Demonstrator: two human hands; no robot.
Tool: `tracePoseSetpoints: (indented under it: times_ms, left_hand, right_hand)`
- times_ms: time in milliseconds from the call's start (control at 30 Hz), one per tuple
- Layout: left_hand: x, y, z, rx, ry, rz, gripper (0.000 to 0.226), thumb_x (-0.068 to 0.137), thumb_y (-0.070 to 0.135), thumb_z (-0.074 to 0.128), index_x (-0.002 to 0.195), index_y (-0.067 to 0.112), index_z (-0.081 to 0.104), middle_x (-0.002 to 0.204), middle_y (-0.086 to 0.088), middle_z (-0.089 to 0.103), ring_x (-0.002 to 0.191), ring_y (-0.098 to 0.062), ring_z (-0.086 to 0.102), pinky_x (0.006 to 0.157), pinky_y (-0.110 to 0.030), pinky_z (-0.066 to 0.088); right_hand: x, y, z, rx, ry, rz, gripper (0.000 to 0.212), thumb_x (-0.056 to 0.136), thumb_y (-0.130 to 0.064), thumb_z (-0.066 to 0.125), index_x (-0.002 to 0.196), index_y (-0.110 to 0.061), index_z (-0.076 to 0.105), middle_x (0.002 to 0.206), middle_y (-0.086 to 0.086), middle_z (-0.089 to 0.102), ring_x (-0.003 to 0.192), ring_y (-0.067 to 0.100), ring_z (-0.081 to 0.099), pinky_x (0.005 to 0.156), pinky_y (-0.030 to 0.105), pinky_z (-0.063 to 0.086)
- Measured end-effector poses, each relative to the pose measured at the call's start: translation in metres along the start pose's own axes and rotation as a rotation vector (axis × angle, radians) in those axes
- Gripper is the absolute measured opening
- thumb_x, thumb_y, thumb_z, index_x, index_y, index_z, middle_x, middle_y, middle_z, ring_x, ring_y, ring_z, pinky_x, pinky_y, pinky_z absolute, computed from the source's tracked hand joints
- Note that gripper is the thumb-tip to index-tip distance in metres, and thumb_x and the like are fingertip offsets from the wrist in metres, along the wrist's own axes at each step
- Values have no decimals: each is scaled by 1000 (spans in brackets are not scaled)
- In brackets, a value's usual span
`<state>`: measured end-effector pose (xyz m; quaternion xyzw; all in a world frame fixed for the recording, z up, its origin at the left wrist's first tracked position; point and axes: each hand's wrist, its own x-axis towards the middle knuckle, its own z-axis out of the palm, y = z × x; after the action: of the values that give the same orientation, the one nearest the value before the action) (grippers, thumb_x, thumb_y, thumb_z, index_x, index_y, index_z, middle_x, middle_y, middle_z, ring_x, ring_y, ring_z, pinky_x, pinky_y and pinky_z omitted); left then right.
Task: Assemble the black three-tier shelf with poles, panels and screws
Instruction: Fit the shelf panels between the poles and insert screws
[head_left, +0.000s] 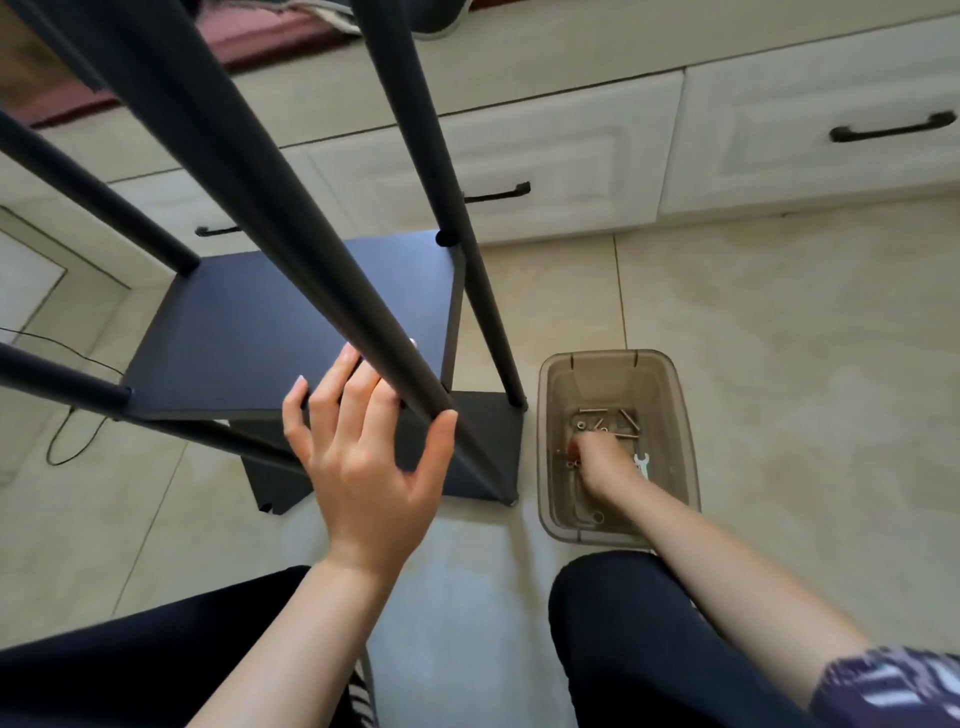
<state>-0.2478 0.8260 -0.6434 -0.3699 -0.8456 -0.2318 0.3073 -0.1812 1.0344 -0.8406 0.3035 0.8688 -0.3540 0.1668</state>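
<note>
left hand (363, 457) spread loose around the near pole (291, 218) of the standing shelf (260, 332), right hand (597, 457) down in the bin (550, 415), grip unclear, screws (605, 415) beyond its fingertips; step: fetching a screw, next needs a clean pinch.

Matt black poles (291, 218); translucent plastic bin (670, 431); screws (597, 415) likely metal.

- Black shelf (270, 332): partly built, standing on the tiled floor (779, 338), with a middle panel and a lower panel (483, 447) between four poles (291, 218).
- Screws (605, 418): loose at the bin's (680, 441) far end.
</note>
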Motion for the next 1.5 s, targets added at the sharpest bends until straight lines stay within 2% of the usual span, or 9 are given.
tracePoseSetpoints:
  times_ms: [267, 567, 733, 933, 1033, 1100, 1233, 1400, 1500]
  left_hand:
    - [1, 1, -2, 3, -14, -13, 45, 100, 44, 49, 120, 9, 68, 128, -6, 66, 125, -34, 55, 110, -61, 28]
    - [5, 2, -11, -1, -67, -23, 44, 96, 43, 54, 117, 8, 70, 126, -6, 67, 127, -33, 55, 110, -56, 28]
    - [11, 2, -24, -17, -162, -17, 46, 96, 45, 53, 120, 10, 69, 126, -4, 67, 130, -31, 54, 109, -51, 29]
    - [23, 3, -42, -21, -335, -33, 41, 96, 48, 57, 116, 14, 69, 127, -1, 65, 131, -28, 50, 107, -47, 31]
    - [34, 0, -51, -14, -406, 13, 38, 91, 46, 65, 112, 14, 70, 121, -2, 67, 126, -31, 52, 105, -49, 36]
    - [42, -1, -55, -20, -476, 30, 40, 90, 47, 65, 112, 15, 70, 122, -2, 66, 133, -33, 48, 112, -54, 33]
    - [57, -3, -60, -58, -674, -40, 51, 93, 55, 56, 131, 21, 57, 138, 2, 51, 151, -32, 23, 121, -59, 19]
    - [67, -11, -53, 31, -771, -6, 73, 96, 65, 43, 156, 26, 26, 167, 5, 18, 154, -32, 12, 120, -56, 18]
    - [73, -13, -48, 75, -794, -1, 76, 97, 67, 37, 159, 28, 17, 168, 1, 14, 154, -35, 10, 121, -58, 18]
  right_hand:
    - [-7, -5, -5, -172, -7, 3, 23, 90, 8, 46, 106, -3, 57, 110, 16, 60, 97, 31, 61, 71, 30, 42]
    - [-43, -14, -35, 240, 74, -54, 14, 93, -13, 66, 106, -10, 69, 109, 7, 70, 101, 20, 63, 91, 32, 51]
    - [-84, -44, -59, 533, 70, -111, 14, 96, -19, 60, 102, -15, 72, 92, 3, 73, 89, 18, 69, 84, 36, 59]
    - [-126, -94, -88, 824, 93, -159, 17, 100, -25, 56, 97, -13, 68, 87, 4, 71, 74, 9, 67, 62, 16, 52]
    - [-135, -123, -97, 856, 115, -180, 24, 105, -26, 42, 97, -14, 61, 92, 3, 73, 86, 13, 69, 66, 22, 54]
    - [-137, -139, -97, 849, 126, -196, 26, 106, -26, 37, 93, -16, 58, 94, 0, 72, 94, 13, 67, 81, 30, 55]
    - [-132, -157, -87, 779, 87, -196, 30, 104, -34, 34, 94, -20, 58, 99, 3, 61, 98, 17, 58, 96, 41, 49]
    - [-119, -168, -76, 807, 95, -188, 34, 103, -38, 31, 94, -18, 57, 93, 4, 59, 89, 16, 55, 81, 34, 46]
    - [-112, -175, -77, 794, 157, -246, 37, 106, -35, 31, 106, -12, 59, 103, 9, 64, 91, 12, 60, 71, 20, 47]
